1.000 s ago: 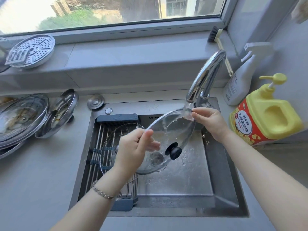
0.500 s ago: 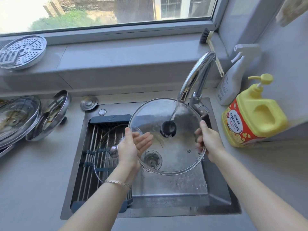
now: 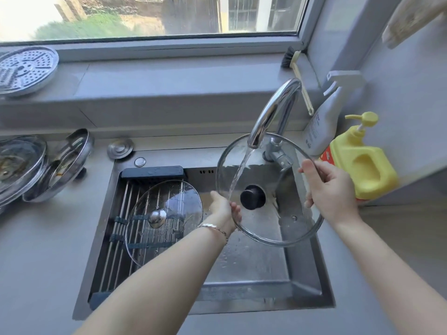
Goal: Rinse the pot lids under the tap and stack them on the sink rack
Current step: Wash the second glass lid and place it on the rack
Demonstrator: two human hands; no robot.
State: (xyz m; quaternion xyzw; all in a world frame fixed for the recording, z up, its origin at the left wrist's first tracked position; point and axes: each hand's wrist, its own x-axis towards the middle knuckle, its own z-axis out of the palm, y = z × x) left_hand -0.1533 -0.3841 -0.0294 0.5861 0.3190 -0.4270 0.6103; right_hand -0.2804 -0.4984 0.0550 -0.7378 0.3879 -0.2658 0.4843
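Note:
A glass pot lid with a black knob [image 3: 271, 189] is tilted under the chrome tap [image 3: 273, 112], and water runs onto its face. My right hand [image 3: 326, 189] grips its right rim. My left hand [image 3: 223, 209] touches the lid's lower left edge, partly behind the glass, fingers loosely spread. A second glass lid with a metal knob [image 3: 164, 218] lies flat on the roll-up sink rack [image 3: 121, 213] over the left half of the sink [image 3: 242, 298].
Several steel-rimmed lids [image 3: 48, 165] lean in a pile on the counter at left. A perforated steamer plate [image 3: 26, 68] rests on the windowsill. A white spray bottle [image 3: 326, 117], a yellow soap jug [image 3: 362, 165] and a dish brush [image 3: 297, 76] stand right of the tap.
The lid was turned from edge-on to face the camera and raised under the tap's stream. My right hand shifted up the right rim; my left hand slid to the lower left edge.

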